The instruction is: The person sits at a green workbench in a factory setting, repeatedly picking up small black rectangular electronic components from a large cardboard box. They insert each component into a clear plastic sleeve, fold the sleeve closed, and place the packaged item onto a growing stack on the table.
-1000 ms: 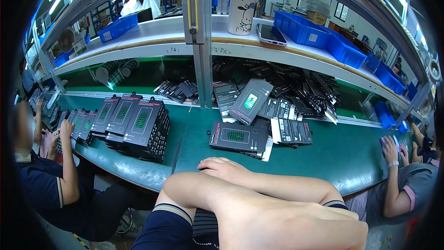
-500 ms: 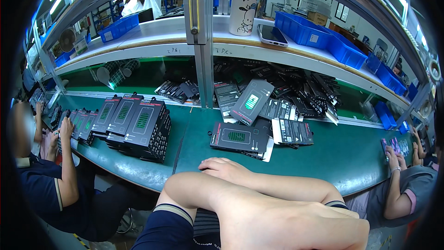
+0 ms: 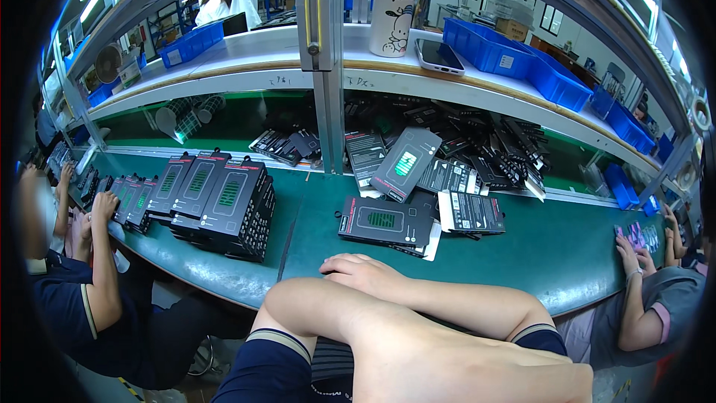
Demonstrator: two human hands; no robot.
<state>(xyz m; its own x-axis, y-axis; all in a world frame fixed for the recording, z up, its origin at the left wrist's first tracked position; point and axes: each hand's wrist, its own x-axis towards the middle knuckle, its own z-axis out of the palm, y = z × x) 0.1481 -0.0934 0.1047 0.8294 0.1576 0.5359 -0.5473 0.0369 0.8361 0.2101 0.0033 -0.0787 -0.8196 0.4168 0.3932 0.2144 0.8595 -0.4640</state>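
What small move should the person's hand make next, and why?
Probably reach the right hand forward to the flat black package lying just beyond it on the green belt. The arms are folded, both hands hold nothing, and that package is the nearest item.

Single head-worn fisheye view, looking down and forward, close over green workbench (image 3: 462,254), shelves beyond

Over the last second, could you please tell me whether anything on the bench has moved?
Nothing visibly changed. The right hand rests with arms folded at the green bench edge, holding nothing; the other hand is hidden. The flat black box and the black box stacks lie where they were.
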